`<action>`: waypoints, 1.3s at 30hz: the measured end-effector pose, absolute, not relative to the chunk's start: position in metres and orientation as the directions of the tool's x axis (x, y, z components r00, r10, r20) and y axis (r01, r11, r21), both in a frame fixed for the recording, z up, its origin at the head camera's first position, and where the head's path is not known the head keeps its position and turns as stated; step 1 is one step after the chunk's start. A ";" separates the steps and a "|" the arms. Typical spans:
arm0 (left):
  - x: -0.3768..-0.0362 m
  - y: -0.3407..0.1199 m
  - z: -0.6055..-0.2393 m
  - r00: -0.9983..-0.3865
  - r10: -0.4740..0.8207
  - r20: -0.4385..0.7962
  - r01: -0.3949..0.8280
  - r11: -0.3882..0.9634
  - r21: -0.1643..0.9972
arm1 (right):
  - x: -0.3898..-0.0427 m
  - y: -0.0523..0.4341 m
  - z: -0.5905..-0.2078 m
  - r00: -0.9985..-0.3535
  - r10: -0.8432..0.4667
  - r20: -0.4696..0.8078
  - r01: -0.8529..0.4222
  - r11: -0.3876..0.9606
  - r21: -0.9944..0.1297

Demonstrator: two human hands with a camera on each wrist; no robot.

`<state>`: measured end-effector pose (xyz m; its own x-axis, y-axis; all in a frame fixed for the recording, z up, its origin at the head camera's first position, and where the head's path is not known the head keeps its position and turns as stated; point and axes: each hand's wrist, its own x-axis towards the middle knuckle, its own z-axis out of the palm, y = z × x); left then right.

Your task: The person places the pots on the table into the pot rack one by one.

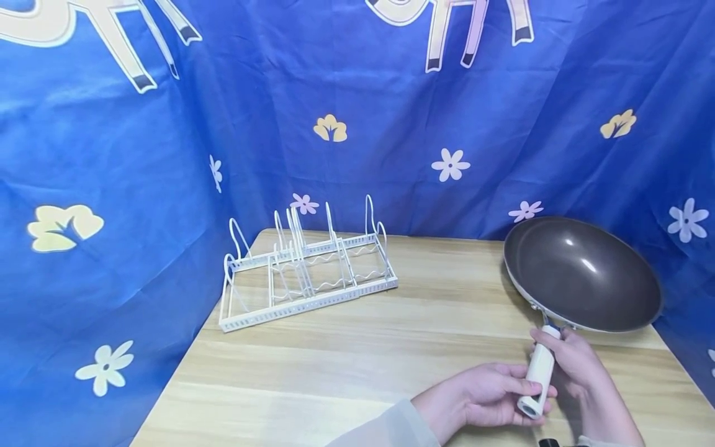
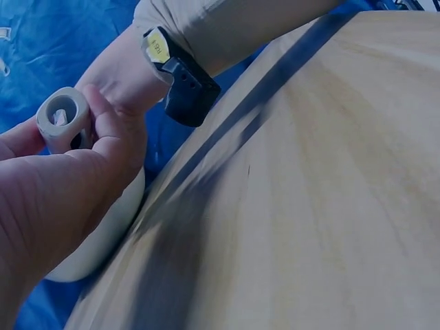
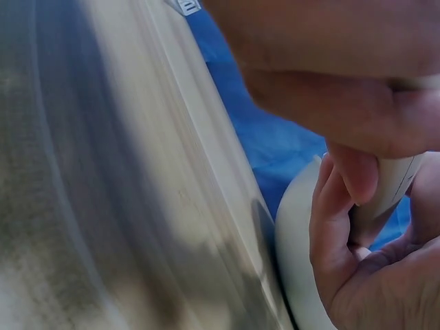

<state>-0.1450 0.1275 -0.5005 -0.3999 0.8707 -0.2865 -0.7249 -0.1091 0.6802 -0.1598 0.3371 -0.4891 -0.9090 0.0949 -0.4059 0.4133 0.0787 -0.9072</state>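
A wok-like frying pan (image 1: 581, 273) with a dark inside and a pale outside is at the right of the table, its opening facing up. Its pale handle (image 1: 540, 372) points toward the person. Near the pan, my right hand (image 1: 581, 363) grips the handle, thumb on top. My left hand (image 1: 494, 394) holds the handle's free end between thumb and fingers. The hollow handle end (image 2: 63, 117) shows in the left wrist view. In the right wrist view, both hands close around the handle (image 3: 393, 182) and hide part of it, beside the pan's pale outside (image 3: 297, 247).
A white wire rack (image 1: 313, 304) with upright loop dividers stands at the table's left back. Blue patterned cloth (image 1: 380, 143) hangs behind the wooden table (image 1: 313, 366) and along both sides. A small black object (image 1: 549, 442) shows at the bottom edge, near the right wrist.
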 end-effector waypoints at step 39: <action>-0.125 0.077 -0.501 -0.466 0.860 -0.206 -0.640 -0.168 0.750 | -0.151 0.291 -0.463 -0.949 0.052 -0.311 0.316 0.175 -0.933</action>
<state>-0.1250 0.0767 -0.5009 -0.4662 0.8605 -0.2056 -0.6401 -0.1677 0.7498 -0.1507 0.2913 -0.4632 -0.9489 0.0520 -0.3112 0.3155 0.1749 -0.9327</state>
